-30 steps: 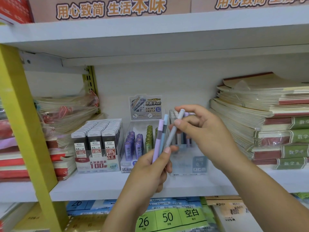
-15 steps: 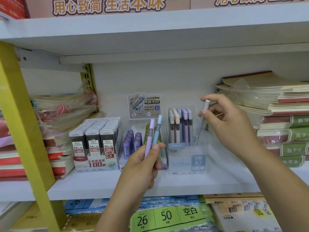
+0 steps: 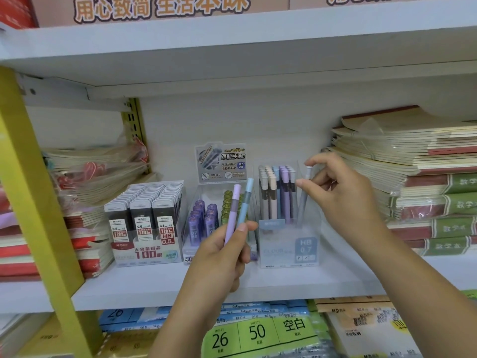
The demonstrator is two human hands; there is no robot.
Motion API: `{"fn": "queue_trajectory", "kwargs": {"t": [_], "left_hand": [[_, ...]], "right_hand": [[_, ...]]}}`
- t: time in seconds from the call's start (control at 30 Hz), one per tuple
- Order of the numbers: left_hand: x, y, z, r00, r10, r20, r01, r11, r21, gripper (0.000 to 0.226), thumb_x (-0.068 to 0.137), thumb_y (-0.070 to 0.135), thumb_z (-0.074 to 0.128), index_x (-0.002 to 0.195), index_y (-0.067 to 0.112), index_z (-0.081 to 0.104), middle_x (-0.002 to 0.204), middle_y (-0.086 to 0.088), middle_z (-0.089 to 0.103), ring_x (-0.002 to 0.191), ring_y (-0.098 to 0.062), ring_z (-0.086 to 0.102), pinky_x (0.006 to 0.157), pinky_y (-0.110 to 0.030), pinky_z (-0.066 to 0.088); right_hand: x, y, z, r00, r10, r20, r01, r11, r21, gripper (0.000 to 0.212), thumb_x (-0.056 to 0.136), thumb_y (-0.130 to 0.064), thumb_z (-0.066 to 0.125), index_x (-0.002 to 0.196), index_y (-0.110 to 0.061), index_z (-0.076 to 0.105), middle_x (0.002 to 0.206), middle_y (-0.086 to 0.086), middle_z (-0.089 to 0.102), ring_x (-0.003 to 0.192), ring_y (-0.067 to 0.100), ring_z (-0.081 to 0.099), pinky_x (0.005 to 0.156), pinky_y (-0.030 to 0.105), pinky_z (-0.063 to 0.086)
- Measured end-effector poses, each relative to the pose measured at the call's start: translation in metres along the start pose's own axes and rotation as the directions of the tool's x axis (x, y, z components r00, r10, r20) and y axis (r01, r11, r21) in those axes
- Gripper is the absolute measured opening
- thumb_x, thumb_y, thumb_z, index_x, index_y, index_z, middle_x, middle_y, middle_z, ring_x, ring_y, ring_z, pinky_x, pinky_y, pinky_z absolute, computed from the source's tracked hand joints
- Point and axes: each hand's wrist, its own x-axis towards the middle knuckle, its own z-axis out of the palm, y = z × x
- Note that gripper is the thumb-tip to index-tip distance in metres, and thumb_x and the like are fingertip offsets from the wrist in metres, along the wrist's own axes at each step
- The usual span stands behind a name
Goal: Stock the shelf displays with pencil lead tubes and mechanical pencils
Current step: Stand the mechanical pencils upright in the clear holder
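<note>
Head view
Left hand (image 3: 219, 257): low centre, around 6 o'clock of the frame, fingers curled shut with the thumb pressed across two mechanical pencils, both held upright and leaning slightly right.
Lilac pencil (image 3: 232, 213): the left one of the pair in the left hand, its cap up.
Blue pencil (image 3: 244, 202): touching the lilac one at its 3 o'clock, reaching a little higher.
Right hand (image 3: 343, 192): at about 3 o'clock of centre, thumb and forefinger pinched near the top of a grey pencil, the other fingers loosely bent.
Grey pencil (image 3: 304, 200): nearly upright, its lower part inside the clear pencil box at the box's right side; whether its tip rests on the bottom I cannot tell.
Clear pencil box (image 3: 286, 249): on the white shelf (image 3: 154, 285), marked HB 0.7, holding standing pencils in grey, peach, blue and purple.
Purple lead tubes (image 3: 204, 220): in a clear display just at 9 o'clock of the pencil box, with green tubes behind the left hand's pencils.
Black lead tube display (image 3: 144, 220): at 9 o'clock of the purple tubes, marked 0.5 and 100.
Notebook stacks (image 3: 418, 182): at far 3 o'clock on the shelf; more at far 9 o'clock.
</note>
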Motion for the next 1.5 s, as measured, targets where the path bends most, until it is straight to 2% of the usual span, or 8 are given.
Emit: {"fn": "queue_trajectory", "kwargs": {"t": [0.27, 0.37, 0.43, 0.57, 0.73, 0.93, 1.13, 1.5], "left_hand": [[-0.001, 0.002, 0.001, 0.999, 0.007, 0.047, -0.007, 1.0, -0.011, 0.027, 0.091, 0.048, 0.054, 0.104, 0.035, 0.074, 0.065, 0.004, 0.046, 0.047, -0.009, 0.026, 0.041, -0.021, 0.023], [-0.003, 0.004, 0.003, 0.997, 0.013, 0.079, -0.011, 0.999, -0.034, 0.032, 0.085, 0.051, 0.055, 0.105, 0.035, 0.074, 0.065, 0.004, 0.047, 0.047, -0.009, 0.025, 0.041, -0.021, 0.022], [-0.003, 0.006, 0.005, 0.994, 0.02, 0.105, -0.015, 0.999, -0.043, 0.032, 0.084, 0.051, 0.055, 0.105, 0.037, 0.074, 0.064, 0.005, 0.047, 0.048, -0.01, 0.025, 0.042, -0.021, 0.022], [-0.003, 0.007, 0.01, 0.99, 0.027, 0.137, -0.022, 0.999, -0.039, 0.035, 0.081, 0.054, 0.057, 0.107, 0.037, 0.074, 0.064, 0.006, 0.047, 0.048, -0.01, 0.025, 0.042, -0.02, 0.021], [-0.004, 0.006, 0.011, 0.986, 0.019, 0.164, -0.015, 1.0, -0.024, 0.036, 0.081, 0.055, 0.057, 0.108, 0.038, 0.073, 0.063, 0.006, 0.048, 0.046, -0.008, 0.026, 0.041, -0.018, 0.023], [-0.001, 0.006, 0.002, 0.999, 0.025, 0.047, -0.026, 1.0, 0.017, 0.028, 0.087, 0.053, 0.054, 0.097, 0.035, 0.073, 0.063, 0.005, 0.051, 0.043, -0.006, 0.03, 0.039, -0.017, 0.025], [0.0, 0.003, 0.0, 0.999, 0.031, -0.018, -0.03, 0.999, 0.029, 0.022, 0.099, 0.044, 0.048, 0.097, 0.041, 0.07, 0.063, 0.004, 0.053, 0.041, -0.004, 0.035, 0.039, -0.016, 0.027], [0.0, 0.0, 0.0, 0.998, 0.041, -0.048, -0.038, 0.997, 0.068, 0.024, 0.102, 0.036, 0.046, 0.089, 0.036, 0.066, 0.064, 0.002, 0.054, 0.041, -0.003, 0.039, 0.039, -0.016, 0.027]], "right_hand": [[0.003, -0.001, -0.003, 0.985, 0.096, 0.14, -0.067, 0.978, -0.199, 0.021, 0.088, -0.036, 0.064, 0.108, -0.035, 0.068, 0.092, -0.004, 0.051, 0.095, 0.014, 0.045, 0.076, 0.025, 0.032], [0.002, -0.015, -0.007, 0.999, 0.025, 0.047, -0.016, 0.985, -0.17, 0.022, 0.092, -0.035, 0.057, 0.109, -0.03, 0.07, 0.092, -0.007, 0.051, 0.093, 0.01, 0.045, 0.076, 0.022, 0.034], [0.001, -0.029, -0.01, 0.999, -0.019, 0.028, 0.021, 0.999, -0.05, 0.017, 0.092, -0.035, 0.056, 0.101, -0.032, 0.07, 0.084, -0.015, 0.059, 0.084, 0.005, 0.052, 0.07, 0.016, 0.037], [-0.004, -0.053, -0.006, 0.948, 0.114, 0.298, -0.222, 0.906, 0.36, 0.022, 0.087, -0.034, 0.065, 0.109, -0.036, 0.065, 0.079, -0.014, 0.074, 0.078, -0.002, 0.066, 0.076, 0.02, 0.048], [-0.01, -0.059, 0.005, 0.903, 0.144, 0.405, -0.351, 0.792, 0.5, 0.025, 0.085, -0.019, 0.069, 0.108, -0.027, 0.065, 0.075, 0.0, 0.073, 0.066, 0.007, 0.062, 0.061, 0.015, 0.047], [0.001, -0.057, -0.005, 0.975, 0.218, 0.039, -0.192, 0.746, 0.637, 0.017, 0.09, -0.007, 0.063, 0.102, -0.019, 0.06, 0.073, 0.003, 0.071, 0.06, 0.006, 0.063, 0.053, 0.012, 0.045], [0.007, -0.042, -0.018, 0.983, 0.107, -0.146, -0.038, 0.912, 0.409, 0.021, 0.09, -0.017, 0.062, 0.099, -0.036, 0.055, 0.081, 0.002, 0.067, 0.077, 0.02, 0.061, 0.069, 0.03, 0.052], [-0.001, -0.025, 0.002, 0.999, 0.009, 0.035, -0.008, 1.0, -0.028, 0.021, 0.088, -0.028, 0.066, 0.098, -0.037, 0.051, 0.075, -0.016, 0.064, 0.069, 0.005, 0.059, 0.062, 0.032, 0.047]]}}
